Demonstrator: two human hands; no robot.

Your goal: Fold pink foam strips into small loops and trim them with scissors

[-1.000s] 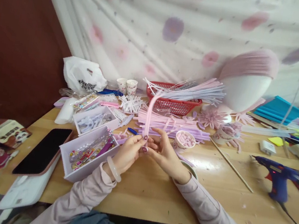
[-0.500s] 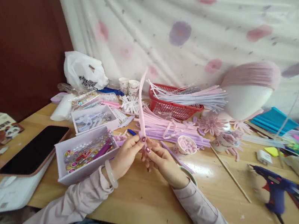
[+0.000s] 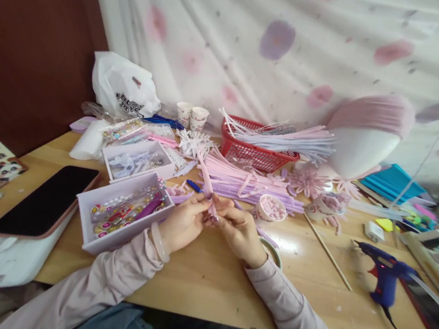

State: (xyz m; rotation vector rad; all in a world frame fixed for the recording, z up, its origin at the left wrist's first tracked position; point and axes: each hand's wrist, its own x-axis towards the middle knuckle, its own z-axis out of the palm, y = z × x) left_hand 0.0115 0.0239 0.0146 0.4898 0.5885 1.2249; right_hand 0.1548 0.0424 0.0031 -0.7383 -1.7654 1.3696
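Observation:
My left hand (image 3: 184, 224) pinches a pink pipe cleaner (image 3: 206, 178), whose free end sticks up and away from me. My right hand (image 3: 239, 231) meets it at the lower end, thumb and fingers closed on the same pipe cleaner. The part between the fingertips is mostly hidden. Just beyond the hands lies a bundle of pink and purple pipe cleaners (image 3: 237, 181). A paper cup of short pink pieces (image 3: 271, 208) stands beyond my right hand, and a roll of tape (image 3: 274, 253) is partly hidden behind my right wrist.
A white box of beads and trinkets (image 3: 92, 237) sits left of my left hand. At the right lie a glue gun (image 3: 387, 274) and a thin stick (image 3: 326, 250). A red basket (image 3: 241, 154) and a head form (image 3: 363, 148) stand at the back; a phone (image 3: 45, 201) lies left.
The view has shifted a little. The pipe cleaner's free end stands lower and appears shorter, tipped away from me. Both hands still meet on it, with the fingers drawn closer together.

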